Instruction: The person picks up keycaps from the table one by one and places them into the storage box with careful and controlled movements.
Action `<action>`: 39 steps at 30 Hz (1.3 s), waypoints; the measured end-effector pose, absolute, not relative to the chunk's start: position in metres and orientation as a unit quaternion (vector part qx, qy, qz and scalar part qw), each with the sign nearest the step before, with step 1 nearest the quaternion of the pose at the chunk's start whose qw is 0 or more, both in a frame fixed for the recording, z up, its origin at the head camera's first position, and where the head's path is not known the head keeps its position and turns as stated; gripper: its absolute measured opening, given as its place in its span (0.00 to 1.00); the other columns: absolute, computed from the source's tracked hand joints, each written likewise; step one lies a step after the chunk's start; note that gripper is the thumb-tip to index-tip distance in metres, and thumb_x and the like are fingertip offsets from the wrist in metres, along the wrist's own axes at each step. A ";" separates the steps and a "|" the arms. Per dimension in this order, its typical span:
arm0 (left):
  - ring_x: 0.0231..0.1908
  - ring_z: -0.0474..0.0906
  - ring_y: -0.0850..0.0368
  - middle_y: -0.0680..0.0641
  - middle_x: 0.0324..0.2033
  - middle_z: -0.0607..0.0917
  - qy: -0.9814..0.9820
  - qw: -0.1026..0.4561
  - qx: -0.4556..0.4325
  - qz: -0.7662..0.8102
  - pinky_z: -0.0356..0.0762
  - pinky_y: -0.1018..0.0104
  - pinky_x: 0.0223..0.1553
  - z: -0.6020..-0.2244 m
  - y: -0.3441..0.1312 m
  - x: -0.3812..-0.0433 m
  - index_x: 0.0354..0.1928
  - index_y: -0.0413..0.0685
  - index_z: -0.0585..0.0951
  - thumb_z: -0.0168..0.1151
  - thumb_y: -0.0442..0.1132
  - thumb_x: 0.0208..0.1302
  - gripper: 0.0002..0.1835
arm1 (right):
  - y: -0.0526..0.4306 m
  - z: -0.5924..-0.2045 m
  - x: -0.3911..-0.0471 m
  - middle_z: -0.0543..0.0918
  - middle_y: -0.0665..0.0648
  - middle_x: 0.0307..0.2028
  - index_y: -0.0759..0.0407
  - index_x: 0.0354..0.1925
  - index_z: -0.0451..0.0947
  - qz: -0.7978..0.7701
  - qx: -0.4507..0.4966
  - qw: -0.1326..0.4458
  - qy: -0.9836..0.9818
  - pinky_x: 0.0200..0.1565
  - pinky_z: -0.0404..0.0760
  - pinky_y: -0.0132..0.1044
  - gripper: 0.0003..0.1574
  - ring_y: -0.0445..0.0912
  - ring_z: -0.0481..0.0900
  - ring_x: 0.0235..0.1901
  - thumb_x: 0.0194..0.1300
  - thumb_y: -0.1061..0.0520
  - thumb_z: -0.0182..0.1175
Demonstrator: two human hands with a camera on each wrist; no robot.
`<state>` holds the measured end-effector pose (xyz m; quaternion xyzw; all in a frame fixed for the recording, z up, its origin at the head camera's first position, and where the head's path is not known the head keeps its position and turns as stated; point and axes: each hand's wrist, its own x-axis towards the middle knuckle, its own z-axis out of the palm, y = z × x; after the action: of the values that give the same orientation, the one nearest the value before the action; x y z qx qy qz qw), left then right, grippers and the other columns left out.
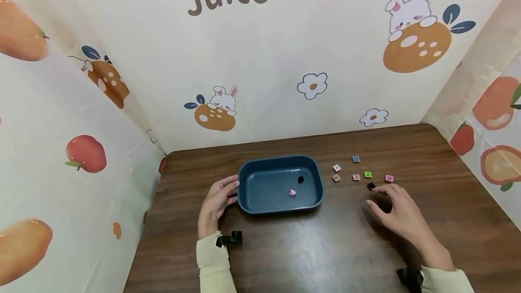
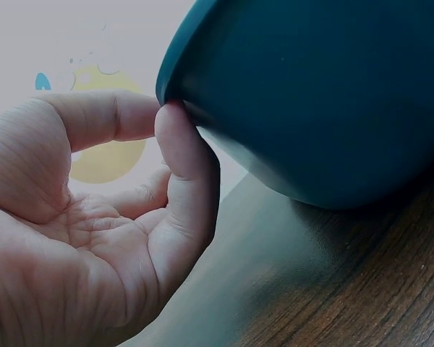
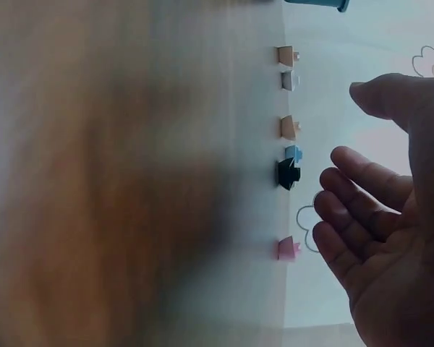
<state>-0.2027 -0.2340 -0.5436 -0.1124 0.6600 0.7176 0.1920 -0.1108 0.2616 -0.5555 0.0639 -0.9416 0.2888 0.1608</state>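
My left hand (image 1: pixel 217 202) grips the left end of a dark blue tray (image 1: pixel 260 210). In the left wrist view its fingertips pinch the tray's rim (image 2: pixel 175 69). A black piece (image 1: pixel 300 179) and a pink piece (image 1: pixel 292 193) lie inside the tray. My right hand (image 1: pixel 400 214) hovers over the table's right side, thumb and fingers spread apart. Its fingertips come right up to a small black keycap-like block (image 1: pixel 371 186). In the right wrist view the black block (image 3: pixel 286 174) stands apart from the fingers, and nothing shows in the grasp.
Several similar small blocks lie right of the tray: white (image 1: pixel 336 167), blue (image 1: pixel 356 158), green (image 1: pixel 368 174), pink (image 1: pixel 389 178) and two tan ones, one of them (image 1: pixel 336 177) nearest the tray. A printed cloth wall (image 1: pixel 277 116) closes off the wooden table (image 1: pixel 195 162) at the back and sides.
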 end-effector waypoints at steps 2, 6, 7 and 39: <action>0.36 0.81 0.66 0.58 0.37 0.85 0.660 0.186 -0.110 0.719 0.83 0.73 0.36 -0.542 -0.235 -0.203 0.74 0.33 0.70 0.58 0.37 0.79 0.27 | 0.265 -0.558 -0.111 0.85 0.66 0.48 0.63 0.49 0.83 0.290 0.062 0.150 -0.943 0.51 0.73 0.58 0.23 0.64 0.79 0.52 0.57 0.57 0.79; 0.36 0.81 0.66 0.58 0.38 0.85 0.658 0.181 -0.110 0.722 0.82 0.74 0.36 -0.540 -0.237 -0.204 0.74 0.33 0.69 0.58 0.37 0.79 0.27 | 0.273 -0.566 -0.116 0.84 0.66 0.46 0.64 0.50 0.83 0.295 0.061 0.155 -0.941 0.50 0.70 0.43 0.24 0.62 0.79 0.49 0.57 0.59 0.79; 0.37 0.81 0.66 0.58 0.38 0.85 0.658 0.181 -0.109 0.723 0.82 0.74 0.36 -0.540 -0.237 -0.204 0.74 0.33 0.69 0.59 0.37 0.79 0.28 | 0.275 -0.568 -0.117 0.84 0.66 0.46 0.64 0.50 0.82 0.296 0.060 0.160 -0.940 0.49 0.69 0.40 0.24 0.61 0.79 0.48 0.57 0.59 0.79; 0.38 0.81 0.65 0.57 0.38 0.85 0.660 0.186 -0.113 0.719 0.83 0.72 0.38 -0.542 -0.235 -0.201 0.73 0.32 0.70 0.59 0.37 0.78 0.27 | 0.273 -0.599 -0.146 0.83 0.69 0.45 0.63 0.37 0.84 0.318 0.038 0.261 -0.911 0.55 0.67 0.57 0.16 0.69 0.75 0.55 0.50 0.64 0.79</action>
<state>-0.2007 -0.2347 -0.5423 -0.1130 0.6604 0.7188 0.1855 -0.1456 0.2728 -0.5993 0.0378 -0.9108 0.3177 0.2609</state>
